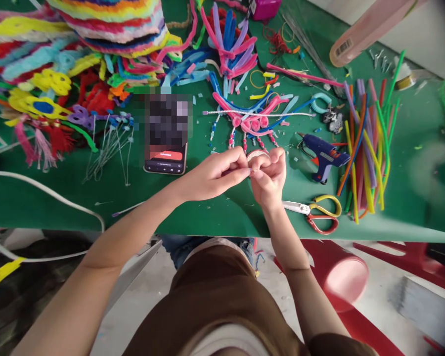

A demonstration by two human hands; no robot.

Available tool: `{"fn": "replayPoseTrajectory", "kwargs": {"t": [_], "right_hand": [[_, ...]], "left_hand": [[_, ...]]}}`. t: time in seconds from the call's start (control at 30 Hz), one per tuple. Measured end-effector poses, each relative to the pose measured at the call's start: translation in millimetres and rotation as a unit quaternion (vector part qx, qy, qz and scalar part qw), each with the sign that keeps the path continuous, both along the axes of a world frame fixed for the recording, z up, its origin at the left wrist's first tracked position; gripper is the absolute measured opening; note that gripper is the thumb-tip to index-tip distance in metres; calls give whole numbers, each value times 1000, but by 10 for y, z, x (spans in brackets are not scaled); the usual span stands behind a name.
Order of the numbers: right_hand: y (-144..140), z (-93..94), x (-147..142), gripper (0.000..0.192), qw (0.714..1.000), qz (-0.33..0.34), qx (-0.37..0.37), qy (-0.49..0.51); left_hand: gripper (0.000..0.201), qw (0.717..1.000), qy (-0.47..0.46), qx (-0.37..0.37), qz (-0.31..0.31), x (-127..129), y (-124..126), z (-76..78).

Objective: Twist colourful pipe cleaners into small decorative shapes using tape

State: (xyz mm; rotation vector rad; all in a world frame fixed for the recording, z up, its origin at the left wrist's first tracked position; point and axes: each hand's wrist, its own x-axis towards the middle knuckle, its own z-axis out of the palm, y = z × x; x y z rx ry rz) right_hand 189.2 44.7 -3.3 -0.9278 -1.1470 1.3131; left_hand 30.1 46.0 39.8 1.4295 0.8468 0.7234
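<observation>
Green table (40,202) — one scissors (319,212), one glue gun (324,155).

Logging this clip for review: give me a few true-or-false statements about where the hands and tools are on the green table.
1. Both hands, left hand and right hand, meet fingertip to fingertip above the green table. True.
2. The blue hot glue gun is held in the right hand. False: it lies on the table, right of the hands.
3. The yellow-and-red-handled scissors lie near the table's front edge. True.
4. The black smartphone lies right of the scissors. False: it lies left of both hands.
5. A bundle of coloured pipe cleaners lies right of the glue gun. True.
</observation>
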Motion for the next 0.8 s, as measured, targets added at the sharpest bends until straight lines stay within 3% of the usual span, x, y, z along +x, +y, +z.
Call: {"fn": "replayPoseTrajectory", "kwargs": {"t": [0.23,0.8], "right_hand": [[-3,4,-33,56,999,11,-8,49],[3,-18,-8,60,1000,3,13,-7]], "left_hand": [[16,1000,10,21,5,-6,9,5],[17,999,11,38,15,7,8,8]]}}
